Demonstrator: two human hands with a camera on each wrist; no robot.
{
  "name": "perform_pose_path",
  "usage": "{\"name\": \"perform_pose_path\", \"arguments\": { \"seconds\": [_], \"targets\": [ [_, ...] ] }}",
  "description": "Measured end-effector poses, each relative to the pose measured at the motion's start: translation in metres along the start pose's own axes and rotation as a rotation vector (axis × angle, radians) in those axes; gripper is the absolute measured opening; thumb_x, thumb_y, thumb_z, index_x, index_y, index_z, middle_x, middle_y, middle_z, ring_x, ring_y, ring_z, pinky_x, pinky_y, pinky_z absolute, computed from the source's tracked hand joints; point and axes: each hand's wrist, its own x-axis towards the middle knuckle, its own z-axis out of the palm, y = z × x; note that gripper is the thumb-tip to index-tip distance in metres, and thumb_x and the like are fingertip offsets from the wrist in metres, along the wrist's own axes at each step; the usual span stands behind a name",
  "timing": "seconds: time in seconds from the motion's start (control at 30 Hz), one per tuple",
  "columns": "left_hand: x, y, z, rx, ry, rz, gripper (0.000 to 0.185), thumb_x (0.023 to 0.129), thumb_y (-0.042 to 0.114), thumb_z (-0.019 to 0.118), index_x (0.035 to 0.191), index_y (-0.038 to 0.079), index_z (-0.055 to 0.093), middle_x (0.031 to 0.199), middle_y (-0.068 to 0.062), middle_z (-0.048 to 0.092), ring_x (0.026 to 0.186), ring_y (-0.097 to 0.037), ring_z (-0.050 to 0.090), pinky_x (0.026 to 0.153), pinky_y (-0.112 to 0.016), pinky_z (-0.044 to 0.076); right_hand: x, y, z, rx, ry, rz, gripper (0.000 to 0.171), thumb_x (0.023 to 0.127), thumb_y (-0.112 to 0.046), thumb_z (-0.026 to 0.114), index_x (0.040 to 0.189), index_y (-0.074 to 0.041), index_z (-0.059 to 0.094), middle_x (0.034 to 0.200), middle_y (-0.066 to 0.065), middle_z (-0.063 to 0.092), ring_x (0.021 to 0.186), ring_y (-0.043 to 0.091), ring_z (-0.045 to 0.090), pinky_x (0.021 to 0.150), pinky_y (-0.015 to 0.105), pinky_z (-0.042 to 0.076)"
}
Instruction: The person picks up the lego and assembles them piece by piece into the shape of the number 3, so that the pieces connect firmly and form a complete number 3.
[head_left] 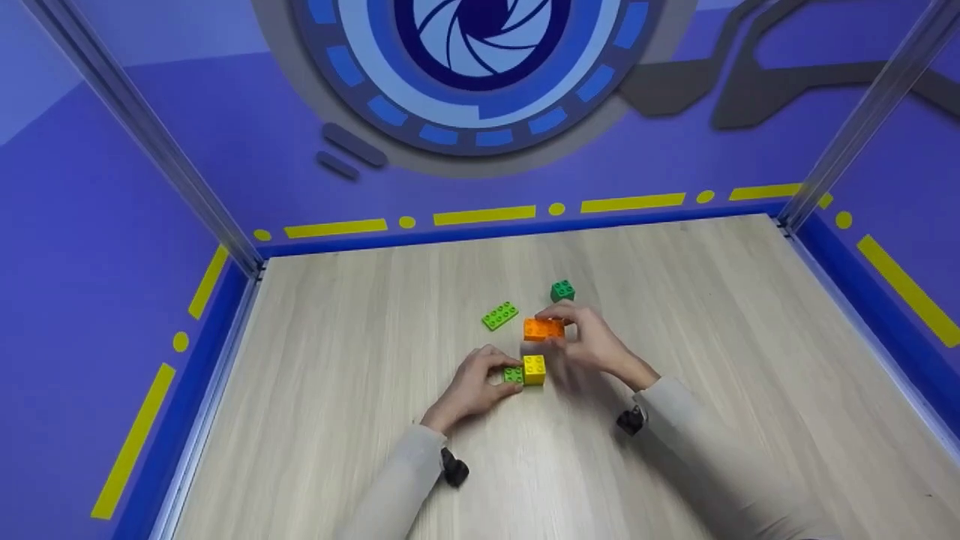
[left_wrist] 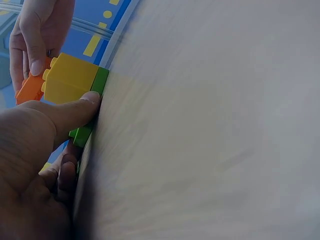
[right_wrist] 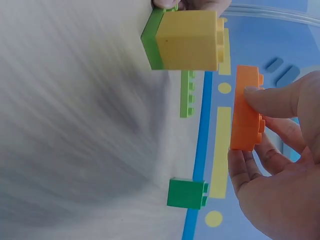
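The fingers [right_wrist: 265, 102] of the right hand [head_left: 592, 341] are pinching an orange brick [head_left: 544, 328] by its sides, thumb on one face and fingertips on the other, and are holding it lifted off the counter [head_left: 375, 300], just beyond and slightly right of a yellow brick [head_left: 534, 369]. The right forearm is reaching in from the near right, its sleeve lying low over the wood. The left hand [head_left: 476, 386] is coming in from the near left, its thumb and curled fingers gripping a flat green plate [head_left: 513, 374] that is lying on the counter with the yellow brick sitting on its right end.

The orange brick is a long, slightly translucent piece with studs on top. The yellow brick is a square, tall block.

Counting the pieces: one orange brick, one yellow brick, one green plate under it, one loose light green plate [head_left: 499, 315] lying farther left, and one small dark green brick [head_left: 562, 290] standing at the far side, near the right hand.
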Motion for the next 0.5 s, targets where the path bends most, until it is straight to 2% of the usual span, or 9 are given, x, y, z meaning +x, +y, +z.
{"name": "perform_pose_path", "arguments": {
  "seconds": [0.5],
  "targets": [
    [0.001, -0.002, 0.0, -0.009, 0.017, 0.037, 0.038, 0.094, 0.031, 0.084, 0.126, 0.012, 0.078, 0.116, -0.001, 0.068, 0.111, -0.022, 0.06, 0.097, -0.036, 0.048, -0.006, -0.017, 0.007, 0.048, -0.032, -0.041, 0.038, 0.091, 0.006, 0.078, 0.128, -0.005, 0.074, 0.125, 0.009, 0.074, 0.111, 0.028, 0.068, 0.102, 0.054, 0.057]
  ]
}}
